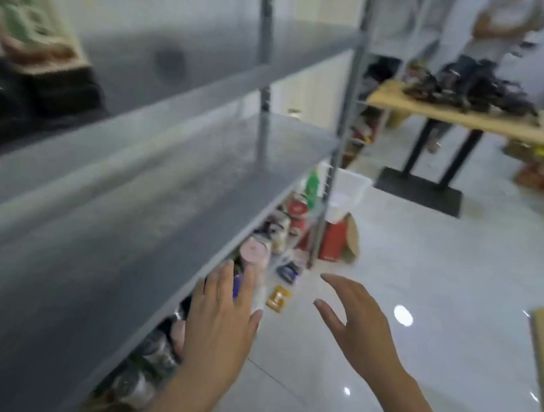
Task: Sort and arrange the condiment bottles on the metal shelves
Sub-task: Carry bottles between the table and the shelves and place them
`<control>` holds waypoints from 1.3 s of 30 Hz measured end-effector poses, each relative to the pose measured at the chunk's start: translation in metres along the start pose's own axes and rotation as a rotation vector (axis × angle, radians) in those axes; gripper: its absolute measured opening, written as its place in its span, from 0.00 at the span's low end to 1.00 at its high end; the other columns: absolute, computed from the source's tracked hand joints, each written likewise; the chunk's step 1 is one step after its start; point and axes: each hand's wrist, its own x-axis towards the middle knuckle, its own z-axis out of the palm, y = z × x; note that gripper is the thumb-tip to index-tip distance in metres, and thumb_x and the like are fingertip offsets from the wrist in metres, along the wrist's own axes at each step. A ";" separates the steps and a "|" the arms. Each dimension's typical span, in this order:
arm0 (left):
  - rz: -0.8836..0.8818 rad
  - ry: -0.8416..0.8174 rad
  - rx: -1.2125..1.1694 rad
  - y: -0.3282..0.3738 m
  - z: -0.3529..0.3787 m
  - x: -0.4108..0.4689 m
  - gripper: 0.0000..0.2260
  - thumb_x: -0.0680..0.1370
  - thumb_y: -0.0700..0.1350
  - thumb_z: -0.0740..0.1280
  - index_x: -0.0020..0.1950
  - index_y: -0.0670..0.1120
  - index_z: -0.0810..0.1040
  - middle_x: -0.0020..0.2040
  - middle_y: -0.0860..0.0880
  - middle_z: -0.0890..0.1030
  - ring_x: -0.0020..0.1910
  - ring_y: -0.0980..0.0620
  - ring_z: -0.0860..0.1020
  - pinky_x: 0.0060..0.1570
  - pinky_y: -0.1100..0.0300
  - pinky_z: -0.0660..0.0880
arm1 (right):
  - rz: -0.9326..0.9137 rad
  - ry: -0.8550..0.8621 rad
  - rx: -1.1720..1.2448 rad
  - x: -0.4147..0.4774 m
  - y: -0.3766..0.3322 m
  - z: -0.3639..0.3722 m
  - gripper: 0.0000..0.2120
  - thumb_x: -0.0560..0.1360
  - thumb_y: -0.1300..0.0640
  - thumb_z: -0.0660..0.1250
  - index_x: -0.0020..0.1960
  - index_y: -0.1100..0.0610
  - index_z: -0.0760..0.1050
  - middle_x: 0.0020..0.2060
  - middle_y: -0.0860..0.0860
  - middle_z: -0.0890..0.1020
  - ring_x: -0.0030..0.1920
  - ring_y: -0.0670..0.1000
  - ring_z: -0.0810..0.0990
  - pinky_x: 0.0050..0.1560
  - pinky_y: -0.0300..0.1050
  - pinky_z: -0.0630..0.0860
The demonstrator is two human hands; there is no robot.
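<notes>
Grip of left hand and right hand slack, empty; green bottle upright, long axis vertical, below metal shelf.

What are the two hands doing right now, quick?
Left hand: open, fingers straight, by the shelf edge.
Right hand: open, fingers spread, holding nothing.

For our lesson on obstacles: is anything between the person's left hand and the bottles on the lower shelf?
Nothing visible does. The left hand is right in front of the bottles, fingers straight, with a purple one showing between two fingers. The shelf board above them overhangs, so the way in is from the front.
</notes>
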 end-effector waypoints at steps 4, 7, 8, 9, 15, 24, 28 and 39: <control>0.193 -0.064 -0.010 0.058 0.013 -0.008 0.31 0.65 0.52 0.77 0.63 0.41 0.74 0.58 0.37 0.77 0.54 0.37 0.77 0.52 0.43 0.76 | 0.297 0.008 -0.048 -0.083 0.039 -0.026 0.29 0.75 0.33 0.50 0.64 0.49 0.73 0.58 0.43 0.79 0.59 0.46 0.77 0.55 0.36 0.68; 0.360 -0.148 -0.021 0.111 0.020 -0.030 0.30 0.69 0.54 0.74 0.67 0.43 0.74 0.60 0.37 0.77 0.58 0.37 0.76 0.56 0.43 0.75 | 0.463 0.057 -0.097 -0.151 0.062 -0.049 0.28 0.76 0.34 0.50 0.65 0.49 0.72 0.60 0.44 0.78 0.61 0.46 0.75 0.58 0.36 0.67; 0.421 -0.173 -0.028 0.129 0.019 -0.039 0.29 0.72 0.55 0.72 0.69 0.44 0.71 0.63 0.38 0.75 0.60 0.38 0.75 0.59 0.44 0.73 | 0.536 0.066 -0.097 -0.175 0.066 -0.060 0.25 0.77 0.37 0.53 0.66 0.49 0.71 0.61 0.44 0.77 0.62 0.46 0.75 0.59 0.36 0.66; 0.482 -0.174 -0.029 0.146 0.019 -0.048 0.29 0.73 0.55 0.70 0.71 0.45 0.70 0.65 0.39 0.74 0.62 0.39 0.74 0.61 0.44 0.72 | 0.603 0.080 -0.095 -0.198 0.069 -0.069 0.23 0.77 0.40 0.56 0.67 0.50 0.71 0.62 0.44 0.76 0.63 0.46 0.74 0.61 0.36 0.66; 0.843 -0.316 -0.048 0.246 0.027 -0.118 0.30 0.78 0.56 0.64 0.76 0.46 0.60 0.72 0.39 0.67 0.69 0.40 0.68 0.68 0.43 0.65 | 0.972 0.230 -0.179 -0.342 0.082 -0.114 0.24 0.77 0.40 0.55 0.65 0.53 0.73 0.59 0.49 0.79 0.60 0.51 0.76 0.56 0.38 0.66; 1.350 -0.310 -0.089 0.355 0.029 -0.193 0.28 0.82 0.58 0.52 0.77 0.49 0.48 0.76 0.45 0.57 0.74 0.46 0.58 0.73 0.51 0.55 | 1.449 0.566 -0.083 -0.479 0.053 -0.147 0.18 0.79 0.47 0.59 0.67 0.50 0.70 0.63 0.47 0.74 0.65 0.47 0.70 0.60 0.40 0.65; 1.561 -0.359 -0.059 0.391 0.034 -0.212 0.28 0.81 0.58 0.56 0.77 0.49 0.52 0.74 0.45 0.61 0.72 0.45 0.62 0.71 0.50 0.58 | 1.487 0.723 -0.018 -0.486 0.030 -0.148 0.20 0.77 0.41 0.58 0.66 0.47 0.71 0.59 0.38 0.72 0.60 0.39 0.69 0.59 0.38 0.68; 2.085 -0.434 -0.122 0.471 0.043 -0.251 0.33 0.78 0.59 0.60 0.77 0.49 0.50 0.74 0.47 0.61 0.72 0.45 0.61 0.70 0.52 0.59 | 1.906 1.219 -0.049 -0.516 0.009 -0.134 0.14 0.76 0.51 0.65 0.60 0.50 0.74 0.56 0.45 0.78 0.58 0.47 0.76 0.56 0.47 0.73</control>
